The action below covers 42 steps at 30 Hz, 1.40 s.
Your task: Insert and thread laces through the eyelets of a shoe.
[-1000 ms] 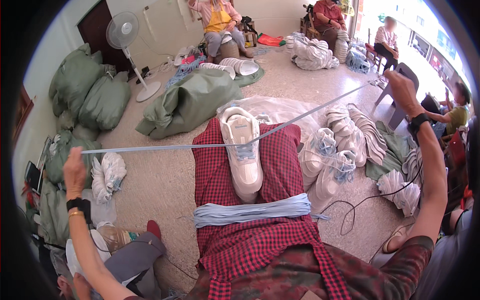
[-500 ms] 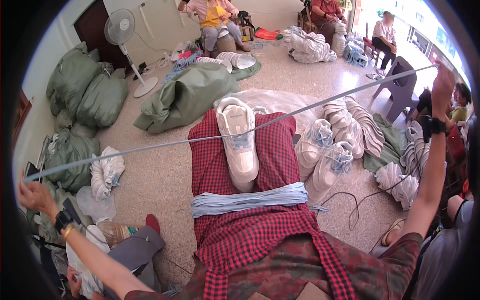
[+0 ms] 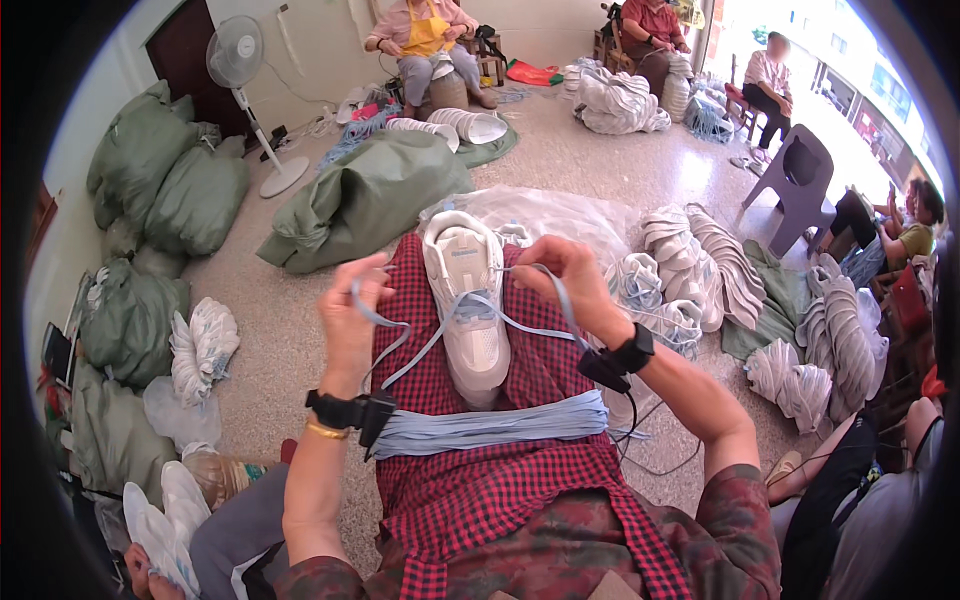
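The left hand [image 3: 350,300] is partly curled, thumb and fingers closed together on one side of a lace; the right hand [image 3: 572,282] pinches the other side between thumb and fingertips, close beside the shoe's collar. A slumped green sack [image 3: 370,205] fills the upper-left middle of the frame. Below it, a red-and-black checked apron [image 3: 480,492] covers the person's lap at centre. Across it lies a pale-blue bundle of laces [image 3: 490,432]. Above this bundle, the white shoe [image 3: 466,270] rests on the apron in mid-frame, toe toward the lower edge. The smallest thing is the blue lace [image 3: 432,338], leaving the lower tongue slackly on both sides.

The step looks like threading. To do it well, I would hold each lace close to its tip, enter the matching holes in turn, keep the strap flat and untwisted, and draw both sides evenly without tipping the shoe.
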Each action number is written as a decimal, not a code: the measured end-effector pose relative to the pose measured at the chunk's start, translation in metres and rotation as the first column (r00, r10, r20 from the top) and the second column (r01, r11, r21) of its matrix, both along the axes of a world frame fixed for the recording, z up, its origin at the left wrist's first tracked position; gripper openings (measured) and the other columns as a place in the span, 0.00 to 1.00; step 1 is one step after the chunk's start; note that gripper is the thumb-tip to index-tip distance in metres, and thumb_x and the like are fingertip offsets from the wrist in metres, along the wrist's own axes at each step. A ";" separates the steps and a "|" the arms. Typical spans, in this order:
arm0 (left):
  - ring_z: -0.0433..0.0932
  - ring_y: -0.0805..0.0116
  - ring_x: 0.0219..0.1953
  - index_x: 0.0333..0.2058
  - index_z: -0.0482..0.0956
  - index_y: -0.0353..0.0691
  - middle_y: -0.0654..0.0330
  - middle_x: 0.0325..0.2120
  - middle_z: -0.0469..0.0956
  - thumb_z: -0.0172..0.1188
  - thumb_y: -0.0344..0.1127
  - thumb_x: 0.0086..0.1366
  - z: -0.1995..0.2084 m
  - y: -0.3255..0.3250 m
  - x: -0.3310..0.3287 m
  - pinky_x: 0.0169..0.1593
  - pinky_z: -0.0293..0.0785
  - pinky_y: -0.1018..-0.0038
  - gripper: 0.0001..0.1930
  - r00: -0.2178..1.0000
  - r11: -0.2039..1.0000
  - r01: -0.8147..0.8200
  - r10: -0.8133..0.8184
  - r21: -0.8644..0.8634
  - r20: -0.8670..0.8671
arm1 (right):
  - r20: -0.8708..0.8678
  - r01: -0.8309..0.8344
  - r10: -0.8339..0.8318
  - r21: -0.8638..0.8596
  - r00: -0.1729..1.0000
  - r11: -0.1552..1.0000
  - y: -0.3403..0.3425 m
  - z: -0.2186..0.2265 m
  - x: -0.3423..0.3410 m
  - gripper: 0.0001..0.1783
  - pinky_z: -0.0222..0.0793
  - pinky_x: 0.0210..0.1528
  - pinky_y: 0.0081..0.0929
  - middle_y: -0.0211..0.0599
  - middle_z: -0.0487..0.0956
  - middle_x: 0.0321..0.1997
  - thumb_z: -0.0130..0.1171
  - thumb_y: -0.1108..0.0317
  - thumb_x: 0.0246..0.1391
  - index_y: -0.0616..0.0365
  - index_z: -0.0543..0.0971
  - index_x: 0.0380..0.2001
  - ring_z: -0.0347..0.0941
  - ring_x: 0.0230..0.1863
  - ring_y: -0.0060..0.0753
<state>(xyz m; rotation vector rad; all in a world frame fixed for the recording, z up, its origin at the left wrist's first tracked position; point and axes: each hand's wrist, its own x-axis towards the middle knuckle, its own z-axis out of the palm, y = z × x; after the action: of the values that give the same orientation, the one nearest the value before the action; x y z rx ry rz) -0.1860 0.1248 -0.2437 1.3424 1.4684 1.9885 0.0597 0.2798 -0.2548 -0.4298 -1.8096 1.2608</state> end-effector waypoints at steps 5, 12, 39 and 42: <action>0.76 0.80 0.32 0.45 0.84 0.36 0.66 0.36 0.78 0.62 0.29 0.66 -0.034 0.020 0.023 0.36 0.75 0.82 0.10 0.990 0.980 0.099 -0.079 -0.170 0.120 | 0.277 0.022 -0.068 0.166 0.959 0.986 0.000 0.001 -0.001 0.06 0.71 0.35 0.18 0.28 0.79 0.25 0.61 0.75 0.46 0.64 0.80 0.30 0.73 0.30 0.15; 0.75 0.82 0.30 0.44 0.84 0.35 0.67 0.32 0.79 0.63 0.29 0.65 -0.040 0.025 0.028 0.36 0.74 0.83 0.10 0.989 0.967 0.113 -0.088 -0.227 0.115 | 0.134 0.067 -0.085 0.135 0.987 0.989 0.003 -0.016 -0.005 0.06 0.72 0.37 0.18 0.28 0.81 0.27 0.62 0.76 0.47 0.64 0.80 0.31 0.74 0.31 0.16; 0.77 0.80 0.31 0.43 0.76 0.34 0.64 0.32 0.80 0.63 0.23 0.60 -0.039 0.041 0.033 0.36 0.76 0.82 0.12 0.992 0.956 0.125 -0.114 -0.264 0.057 | 0.625 -0.478 -0.125 0.696 0.770 0.536 0.028 0.046 -0.016 0.06 0.70 0.40 0.42 0.41 0.78 0.31 0.56 0.72 0.49 0.56 0.77 0.33 0.76 0.41 0.47; 0.77 0.80 0.32 0.43 0.76 0.34 0.64 0.32 0.79 0.63 0.24 0.60 -0.039 0.041 0.034 0.35 0.75 0.82 0.12 0.990 0.952 0.137 -0.129 -0.274 0.047 | 0.506 -0.445 -0.250 0.856 0.826 0.263 0.025 0.054 -0.020 0.03 0.67 0.42 0.36 0.35 0.75 0.36 0.56 0.67 0.50 0.52 0.77 0.28 0.70 0.48 0.37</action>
<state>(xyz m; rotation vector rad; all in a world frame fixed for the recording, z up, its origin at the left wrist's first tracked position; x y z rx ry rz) -0.1519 0.1658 -0.2827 1.2508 1.5321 1.6411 0.0394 0.3047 -0.2008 0.0997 -2.7631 -0.2396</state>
